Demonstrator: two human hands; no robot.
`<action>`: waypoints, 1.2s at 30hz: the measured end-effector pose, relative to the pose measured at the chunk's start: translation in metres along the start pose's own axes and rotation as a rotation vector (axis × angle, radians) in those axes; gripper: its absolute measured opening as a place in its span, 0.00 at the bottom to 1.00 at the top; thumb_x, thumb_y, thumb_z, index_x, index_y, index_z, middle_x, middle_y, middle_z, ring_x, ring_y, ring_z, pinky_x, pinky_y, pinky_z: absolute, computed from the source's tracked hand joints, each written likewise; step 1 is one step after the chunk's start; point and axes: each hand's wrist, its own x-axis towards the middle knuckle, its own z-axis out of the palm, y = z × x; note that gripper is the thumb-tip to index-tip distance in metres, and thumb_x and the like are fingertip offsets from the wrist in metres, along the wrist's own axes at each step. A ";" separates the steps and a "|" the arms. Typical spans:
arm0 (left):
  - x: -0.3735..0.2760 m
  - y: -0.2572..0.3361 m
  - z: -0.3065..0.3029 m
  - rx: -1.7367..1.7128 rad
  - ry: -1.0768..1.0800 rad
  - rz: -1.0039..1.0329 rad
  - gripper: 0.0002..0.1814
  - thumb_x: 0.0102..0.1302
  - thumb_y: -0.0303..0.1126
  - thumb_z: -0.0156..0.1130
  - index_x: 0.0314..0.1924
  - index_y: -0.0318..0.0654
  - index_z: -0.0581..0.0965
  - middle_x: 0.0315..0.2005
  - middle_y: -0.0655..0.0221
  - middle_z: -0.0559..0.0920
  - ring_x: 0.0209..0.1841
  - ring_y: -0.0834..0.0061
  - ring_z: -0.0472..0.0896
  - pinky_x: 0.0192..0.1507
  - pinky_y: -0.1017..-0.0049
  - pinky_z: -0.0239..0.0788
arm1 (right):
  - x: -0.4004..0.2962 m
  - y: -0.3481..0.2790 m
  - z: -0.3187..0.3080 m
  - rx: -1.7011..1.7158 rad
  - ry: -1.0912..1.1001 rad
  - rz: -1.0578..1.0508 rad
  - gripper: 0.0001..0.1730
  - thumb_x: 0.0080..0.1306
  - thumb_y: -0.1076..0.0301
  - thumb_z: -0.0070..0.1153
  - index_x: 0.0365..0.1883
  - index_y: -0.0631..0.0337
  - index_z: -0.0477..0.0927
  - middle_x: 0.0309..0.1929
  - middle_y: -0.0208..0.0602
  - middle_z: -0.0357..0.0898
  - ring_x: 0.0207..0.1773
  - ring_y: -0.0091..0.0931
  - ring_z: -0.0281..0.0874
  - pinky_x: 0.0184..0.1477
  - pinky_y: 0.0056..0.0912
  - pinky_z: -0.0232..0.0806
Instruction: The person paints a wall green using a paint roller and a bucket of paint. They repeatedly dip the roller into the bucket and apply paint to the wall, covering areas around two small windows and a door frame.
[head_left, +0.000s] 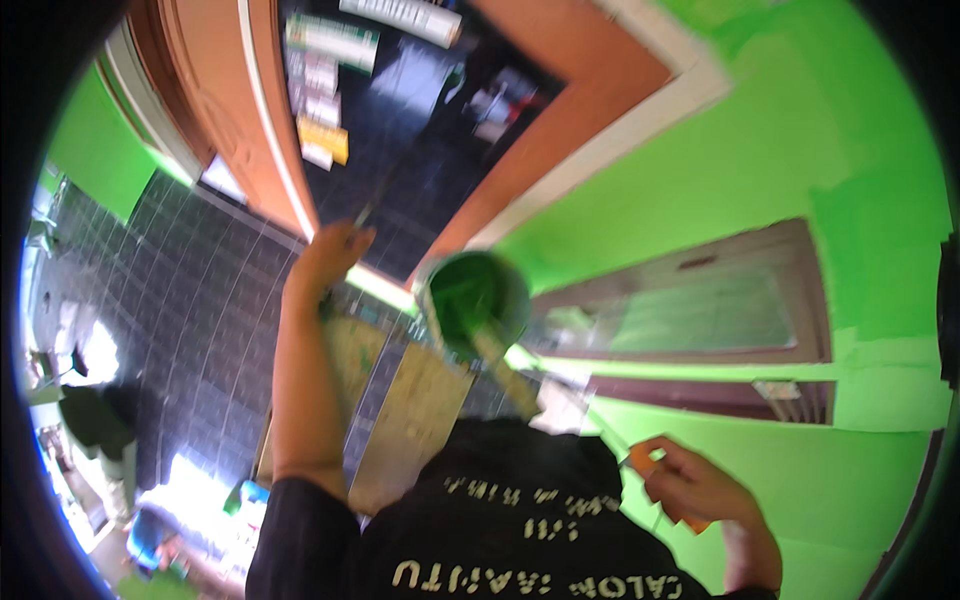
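Observation:
My left hand (330, 259) is raised beside the doorway, its fingers curled around a thin, blurred tool (364, 216) whose kind I cannot make out. On the right, my right hand (694, 484) grips an orange handle (643, 456), with a thin rod running from it up to the left. Between my hands, in front of my black printed shirt (525, 517), is a round bucket (517, 289). Green paint (457, 292) coats its inside. A flat wooden stick (510, 375) leans out over the rim towards me. What the bucket rests on is hidden.
An orange-brown door frame (517, 157) and a door (217, 112) stand ahead. The right wall (675, 195) has patches of two greens and a framed window (690, 300). Wooden boards (405, 405) lie below, above dark floor tiles (217, 262). Boxes (322, 139) sit past the doorway.

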 end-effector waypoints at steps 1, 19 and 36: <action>0.002 -0.006 0.004 0.002 0.031 0.006 0.26 0.69 0.54 0.60 0.40 0.32 0.80 0.30 0.52 0.83 0.36 0.53 0.83 0.39 0.58 0.72 | -0.001 0.007 -0.002 0.040 -0.017 -0.047 0.16 0.76 0.62 0.48 0.60 0.55 0.70 0.29 0.28 0.77 0.19 0.16 0.72 0.20 0.21 0.65; -0.004 0.012 -0.008 0.061 -0.041 -0.109 0.23 0.65 0.51 0.60 0.36 0.35 0.85 0.34 0.51 0.86 0.42 0.49 0.85 0.47 0.56 0.75 | -0.014 0.021 0.001 0.019 0.046 -0.324 0.23 0.72 0.50 0.54 0.54 0.58 0.73 0.32 0.29 0.75 0.24 0.18 0.71 0.22 0.21 0.65; 0.006 -0.010 0.008 -0.063 -0.045 -0.128 0.23 0.63 0.49 0.62 0.36 0.32 0.84 0.35 0.46 0.85 0.43 0.46 0.84 0.47 0.56 0.75 | -0.017 0.042 -0.005 0.095 0.026 -0.267 0.25 0.72 0.60 0.57 0.63 0.61 0.68 0.35 0.29 0.76 0.27 0.17 0.72 0.24 0.19 0.64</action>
